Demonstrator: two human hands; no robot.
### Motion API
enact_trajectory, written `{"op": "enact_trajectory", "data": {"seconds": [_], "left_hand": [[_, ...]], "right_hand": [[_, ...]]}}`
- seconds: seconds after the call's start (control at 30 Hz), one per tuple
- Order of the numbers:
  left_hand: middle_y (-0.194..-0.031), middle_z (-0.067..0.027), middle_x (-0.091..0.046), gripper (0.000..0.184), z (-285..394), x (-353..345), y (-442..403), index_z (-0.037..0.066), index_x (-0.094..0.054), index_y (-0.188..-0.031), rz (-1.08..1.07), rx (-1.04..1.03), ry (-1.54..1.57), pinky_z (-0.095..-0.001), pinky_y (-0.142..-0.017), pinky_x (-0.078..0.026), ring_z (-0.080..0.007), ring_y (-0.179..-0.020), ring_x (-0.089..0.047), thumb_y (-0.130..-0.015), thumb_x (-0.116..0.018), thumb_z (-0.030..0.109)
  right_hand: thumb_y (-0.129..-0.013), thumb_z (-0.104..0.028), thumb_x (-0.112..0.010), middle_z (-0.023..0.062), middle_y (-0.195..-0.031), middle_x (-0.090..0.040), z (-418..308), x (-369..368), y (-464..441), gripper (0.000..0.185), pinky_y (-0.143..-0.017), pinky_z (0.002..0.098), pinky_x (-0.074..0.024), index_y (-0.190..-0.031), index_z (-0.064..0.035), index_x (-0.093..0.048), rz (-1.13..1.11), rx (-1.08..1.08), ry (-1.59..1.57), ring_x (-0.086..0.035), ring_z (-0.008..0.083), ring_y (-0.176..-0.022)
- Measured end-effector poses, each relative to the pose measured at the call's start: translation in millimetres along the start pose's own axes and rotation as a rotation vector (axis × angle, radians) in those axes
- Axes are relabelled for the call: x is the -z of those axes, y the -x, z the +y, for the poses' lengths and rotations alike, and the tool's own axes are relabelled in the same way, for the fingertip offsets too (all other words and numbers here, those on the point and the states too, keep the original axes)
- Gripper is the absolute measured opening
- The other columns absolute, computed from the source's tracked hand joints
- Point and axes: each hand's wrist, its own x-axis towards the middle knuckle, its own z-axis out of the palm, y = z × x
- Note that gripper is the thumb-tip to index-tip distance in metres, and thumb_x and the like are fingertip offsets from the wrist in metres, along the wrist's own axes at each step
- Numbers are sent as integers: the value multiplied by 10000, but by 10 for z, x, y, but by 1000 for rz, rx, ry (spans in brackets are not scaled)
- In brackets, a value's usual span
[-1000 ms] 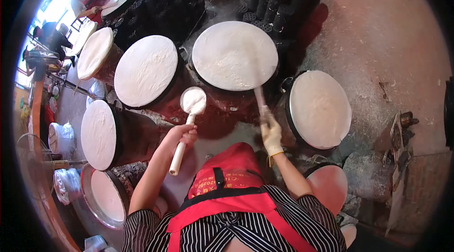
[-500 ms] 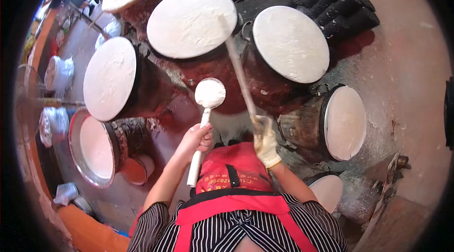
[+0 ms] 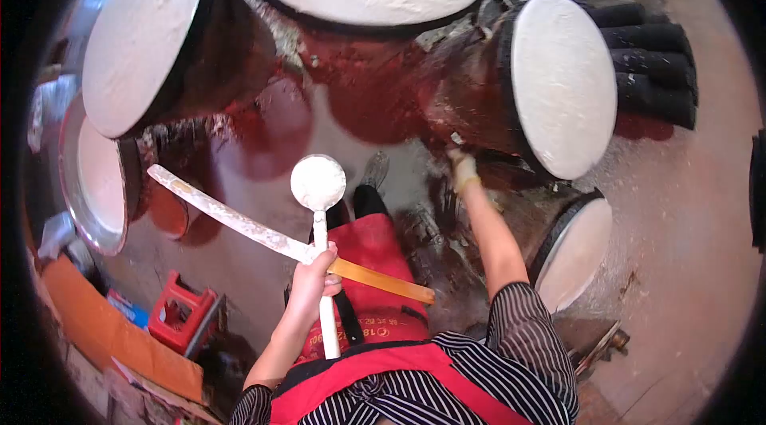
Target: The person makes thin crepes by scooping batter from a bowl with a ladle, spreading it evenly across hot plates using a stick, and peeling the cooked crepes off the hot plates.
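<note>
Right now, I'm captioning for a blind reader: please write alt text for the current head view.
A left hand grips a ladle holding something white together with a crosswise flat stick, while the gloved right hand is low beside a dark drum. Several white-coated discs top drums around the person's red apron.

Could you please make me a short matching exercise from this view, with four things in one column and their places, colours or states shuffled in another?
Things:
1. ladle
2. flat stick
3. right hand
4. dark cylinders

Descriptions:
A. lying side by side at the upper right of the picture
B. whitish along one end, yellowish brown along the other
C. its round white head beyond the left hand, which grips its handle
D. gloved, apart from the other hand

Right pairs: 1-C, 2-B, 3-D, 4-A.
</note>
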Motion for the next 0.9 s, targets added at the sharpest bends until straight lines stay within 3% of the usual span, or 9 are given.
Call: {"op": "enact_trajectory", "data": {"seconds": [0.1, 0.2, 0.43, 0.7, 0.77, 0.8, 0.83, 0.87, 0.9], "left_hand": [[-772, 26, -434, 169, 37, -80, -4, 81, -496, -1057, 87, 6, 32, -194, -397, -228, -33, -473, -304, -933, -602, 123], [-769, 24, -436, 190, 22, -163, -45, 71, -492, -1096, 95, -2, 78, -194, -395, -230, -33, -471, -302, -938, -590, 111], [-777, 23, -436, 193, 87, -286, 34, 75, -479, -1118, 43, -39, 119, -188, -395, -243, -33, -477, -305, -950, -571, 105], [-791, 22, -436, 194, 79, -383, 166, 92, -469, -1117, 49, -49, -9, -192, -408, -262, -34, -488, -317, -955, -571, 118], [-807, 17, -442, 189, 11, -379, 183, 97, -466, -1108, 16, -92, -81, -195, -413, -270, -36, -492, -330, -955, -573, 124], [-807, 17, -442, 189, 0, -393, 198, 97, -466, -1108, -16, -94, -122, -195, -413, -270, -36, -492, -330, -955, -573, 124], [-794, 19, -444, 178, -2, -410, 211, 93, -470, -1099, -35, -107, -188, -193, -413, -272, -36, -494, -337, -957, -570, 133], [-781, 21, -446, 169, 0, -449, 231, 89, -474, -1090, -57, -121, -253, -191, -413, -274, -35, -496, -343, -959, -567, 141], [-769, 23, -448, 162, 9, -490, 309, 85, -478, -1081, -85, -137, -321, -189, -413, -276, -34, -498, -349, -961, -564, 149]], "right_hand": [[-856, -46, -642, 41, -1094, -617, -214, -47, -460, 273, -783, 369, -557, -1121, -103, -609, 79, -15, -320, -589, 216, -936], [-824, 47, -640, 75, -1060, -615, -243, -107, -736, 283, -818, 382, -583, -1088, -52, -605, 180, -50, -571, -594, 226, -942], [-811, 100, -627, 105, -1021, -606, -123, 139, -1067, 267, -794, 381, -588, -1048, -18, -593, 81, -77, -578, -611, 240, -908], [-848, -37, -633, 93, -966, -632, -182, 157, -642, 181, -733, 320, -556, -1028, -45, -643, 23, -43, -324, -599, 190, -829], [-847, -89, -639, 35, -851, -626, -251, -67, 256, 197, -644, 321, -499, -1039, -47, -649, 50, 209, 389, -572, 169, -756], [-858, -146, -618, -11, -782, -602, -173, -120, 517, 204, -614, 334, -456, -1030, -41, -649, -14, 135, 700, -547, 150, -708], [-877, -179, -606, 12, -778, -619, -84, -57, 773, 230, -641, 340, -469, -1047, -32, -650, -469, 611, 1246, -556, 151, -700], [-890, -252, -629, 145, -1057, -699, -44, -218, 1305, 252, -804, 373, -534, -973, -26, -703, -583, 453, 1292, -673, 235, -894], [-895, -259, -626, 162, -1205, -648, -436, -591, 2528, 381, -931, 333, -499, -1212, -48, -623, -885, 487, 679, -648, 252, -1040]]}}
